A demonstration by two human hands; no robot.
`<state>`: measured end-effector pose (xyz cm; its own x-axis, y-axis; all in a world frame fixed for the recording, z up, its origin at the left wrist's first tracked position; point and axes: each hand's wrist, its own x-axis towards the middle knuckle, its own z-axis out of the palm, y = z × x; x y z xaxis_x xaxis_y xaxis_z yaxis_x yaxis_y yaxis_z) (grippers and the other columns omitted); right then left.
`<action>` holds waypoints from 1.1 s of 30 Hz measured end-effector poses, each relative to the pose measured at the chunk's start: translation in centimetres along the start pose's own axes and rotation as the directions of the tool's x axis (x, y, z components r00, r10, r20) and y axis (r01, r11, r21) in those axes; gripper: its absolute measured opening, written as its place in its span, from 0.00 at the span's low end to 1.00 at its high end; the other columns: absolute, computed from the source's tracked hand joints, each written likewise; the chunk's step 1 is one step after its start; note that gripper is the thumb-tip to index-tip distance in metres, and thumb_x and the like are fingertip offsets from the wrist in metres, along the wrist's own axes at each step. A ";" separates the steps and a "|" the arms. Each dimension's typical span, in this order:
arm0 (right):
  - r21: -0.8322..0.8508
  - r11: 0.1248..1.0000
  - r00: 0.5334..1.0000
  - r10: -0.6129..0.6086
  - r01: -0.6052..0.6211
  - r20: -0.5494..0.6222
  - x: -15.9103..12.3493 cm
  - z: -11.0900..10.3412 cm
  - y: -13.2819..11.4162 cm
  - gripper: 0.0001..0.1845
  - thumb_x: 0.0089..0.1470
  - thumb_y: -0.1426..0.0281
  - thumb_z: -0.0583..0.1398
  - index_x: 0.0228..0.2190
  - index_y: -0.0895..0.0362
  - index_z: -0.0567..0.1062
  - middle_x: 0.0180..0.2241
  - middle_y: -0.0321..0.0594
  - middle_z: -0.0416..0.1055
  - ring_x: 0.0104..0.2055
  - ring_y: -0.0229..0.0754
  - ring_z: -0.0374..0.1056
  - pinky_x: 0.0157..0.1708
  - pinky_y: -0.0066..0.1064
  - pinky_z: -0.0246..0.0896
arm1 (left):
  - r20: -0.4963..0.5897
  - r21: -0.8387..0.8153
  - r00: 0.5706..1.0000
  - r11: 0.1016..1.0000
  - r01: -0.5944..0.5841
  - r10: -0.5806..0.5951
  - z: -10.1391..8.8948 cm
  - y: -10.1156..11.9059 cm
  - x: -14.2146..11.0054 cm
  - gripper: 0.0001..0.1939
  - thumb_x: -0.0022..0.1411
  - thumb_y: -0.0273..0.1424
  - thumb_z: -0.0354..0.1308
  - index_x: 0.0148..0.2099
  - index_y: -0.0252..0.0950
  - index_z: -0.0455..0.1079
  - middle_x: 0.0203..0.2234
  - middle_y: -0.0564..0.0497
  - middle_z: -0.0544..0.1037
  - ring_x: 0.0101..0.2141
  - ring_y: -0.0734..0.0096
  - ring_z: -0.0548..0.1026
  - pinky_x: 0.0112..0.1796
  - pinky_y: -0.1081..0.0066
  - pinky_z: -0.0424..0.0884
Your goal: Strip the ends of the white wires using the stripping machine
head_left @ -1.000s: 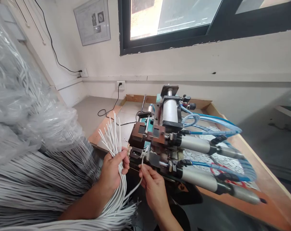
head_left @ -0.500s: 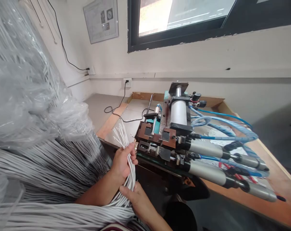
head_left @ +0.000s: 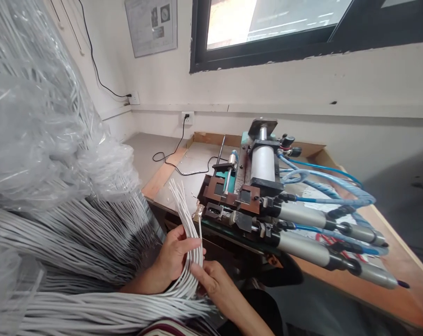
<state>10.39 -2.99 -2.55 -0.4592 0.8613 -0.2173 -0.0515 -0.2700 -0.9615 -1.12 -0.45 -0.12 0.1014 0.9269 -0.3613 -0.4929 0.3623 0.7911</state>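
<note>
**Wire bundle held at the near-left corner of the machine, one strand standing apart**

Left of the machine (head_left: pixel 263 163) spreads the largest mass, a heap of grey-white wires (head_left: pixel 67 233) partly under clear plastic (head_left: pixel 39 126). The table (head_left: pixel 153 191) carrying the machine runs out to both sides of it.

On the machine's near-left side is the wire bundle (head_left: pixel 182 210), its long axis rising away from the person and leaning slightly left, so that the cut tips end left of the machine's clamp blocks. Lower down, the bundle bends left and away from the machine.

The left hand (head_left: pixel 176 254) grasps the bundle, its thumb across the front. The right hand (head_left: pixel 213 280) is just below, on the machine-facing side, its thumb against the wires; whether its hidden fingers close on any strand I cannot tell. A single wire (head_left: pixel 200 228) stands apart along the bundle's machine-facing edge, ahead of the right hand, the nearer hand to its lower part.

Half a second ago the left hand gripped higher, close to the machine's front corner; now it sits lower, baring more wire. A second ago the right hand held one strand at the machine's lower clamp; now it is back at the bundle.
</note>
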 end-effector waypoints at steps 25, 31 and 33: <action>0.758 0.601 0.934 0.052 0.254 -0.354 1.8 -3.4 -0.6 0.11 0.39 0.64 0.65 0.21 0.59 0.71 0.13 0.25 0.48 0.14 0.27 0.42 0.15 0.22 0.40 | -0.254 -0.010 0.947 0.979 -0.204 0.195 1.6 3.4 1.4 0.09 0.47 0.34 0.60 0.30 0.35 0.67 0.15 0.59 0.70 0.16 0.76 0.70 0.20 0.75 0.66; 0.773 0.575 0.929 0.057 0.269 -0.365 2.5 -3.1 -1.8 0.11 0.39 0.65 0.65 0.22 0.60 0.73 0.12 0.28 0.55 0.14 0.27 0.48 0.16 0.22 0.45 | -0.179 0.036 0.968 0.984 -0.172 0.176 2.2 3.3 1.4 0.06 0.47 0.29 0.61 0.31 0.34 0.70 0.18 0.55 0.75 0.20 0.71 0.74 0.24 0.72 0.70; 0.799 0.544 0.933 0.076 0.257 -0.352 2.8 -2.9 -2.0 0.10 0.39 0.66 0.65 0.21 0.61 0.73 0.12 0.28 0.56 0.14 0.27 0.48 0.15 0.21 0.44 | -0.164 0.054 0.973 0.986 -0.158 0.164 2.6 3.3 1.5 0.06 0.46 0.28 0.62 0.30 0.33 0.71 0.20 0.53 0.76 0.20 0.70 0.74 0.24 0.72 0.70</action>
<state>11.76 1.16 -1.75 -0.1199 0.9346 -0.3348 -0.8546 -0.2688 -0.4442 -0.35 2.38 3.17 -0.1241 0.9451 -0.3022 -0.4554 0.2163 0.8636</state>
